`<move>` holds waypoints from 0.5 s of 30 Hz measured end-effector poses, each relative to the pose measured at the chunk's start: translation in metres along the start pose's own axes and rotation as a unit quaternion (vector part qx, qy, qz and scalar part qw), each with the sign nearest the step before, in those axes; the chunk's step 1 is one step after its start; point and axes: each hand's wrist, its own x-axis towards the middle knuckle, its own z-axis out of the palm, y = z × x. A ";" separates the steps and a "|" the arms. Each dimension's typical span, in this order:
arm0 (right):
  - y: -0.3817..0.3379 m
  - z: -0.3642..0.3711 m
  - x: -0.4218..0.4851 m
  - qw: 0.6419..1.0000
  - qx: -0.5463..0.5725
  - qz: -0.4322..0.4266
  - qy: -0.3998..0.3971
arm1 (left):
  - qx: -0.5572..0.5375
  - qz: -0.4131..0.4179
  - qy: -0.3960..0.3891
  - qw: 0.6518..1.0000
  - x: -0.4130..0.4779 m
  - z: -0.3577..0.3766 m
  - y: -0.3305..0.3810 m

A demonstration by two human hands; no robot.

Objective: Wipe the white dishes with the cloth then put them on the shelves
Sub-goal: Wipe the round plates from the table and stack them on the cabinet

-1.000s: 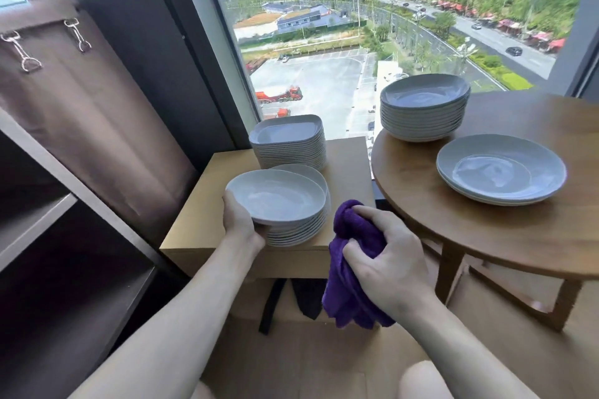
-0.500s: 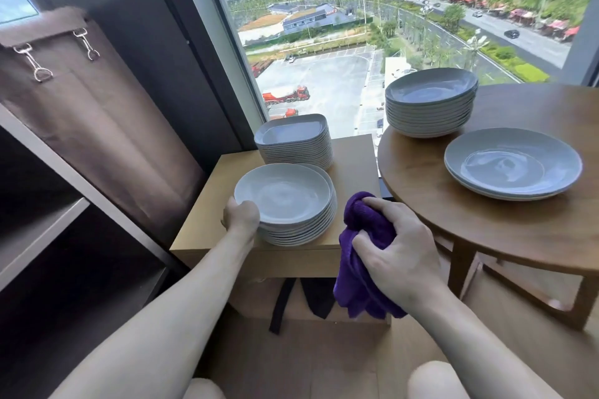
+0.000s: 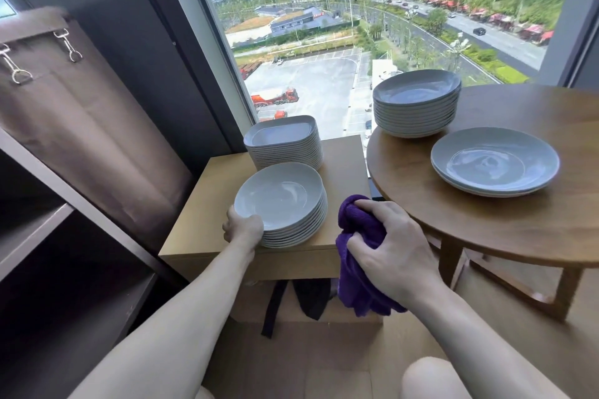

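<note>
Now: top dish (image 3: 278,194) sits on round stack (image 3: 301,230), near edge of counter (image 3: 191,236). Your left hand (image 3: 243,227) grips its rim at 7 o'clock. Lift straight up, don't drag the plate beneath. Right hand (image 3: 393,257) clutches bunched cloth (image 3: 355,285), 3 o'clock of stack. Shelves (image 3: 35,230) at 9 o'clock.

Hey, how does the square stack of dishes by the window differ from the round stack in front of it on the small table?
The square stack has rounded-corner square dishes; the round stack has circular ones. The square stack is taller, with more dishes. The left hand grips the round stack's near edge; no hand is on the square stack. Both are white and sit on the same light wooden table.
</note>
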 end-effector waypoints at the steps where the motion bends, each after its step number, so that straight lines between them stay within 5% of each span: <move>1: 0.001 0.000 0.000 1.000 -0.003 0.003 -0.001 | 0.034 -0.001 0.000 0.999 -0.002 -0.002 0.002; 8: 0.002 -0.013 0.008 0.999 0.007 0.034 0.028 | 0.099 0.223 0.059 0.968 -0.051 -0.004 0.041; 15: 0.021 -0.066 0.018 0.983 0.000 0.108 0.147 | -0.040 0.276 -0.125 0.952 -0.126 0.057 0.091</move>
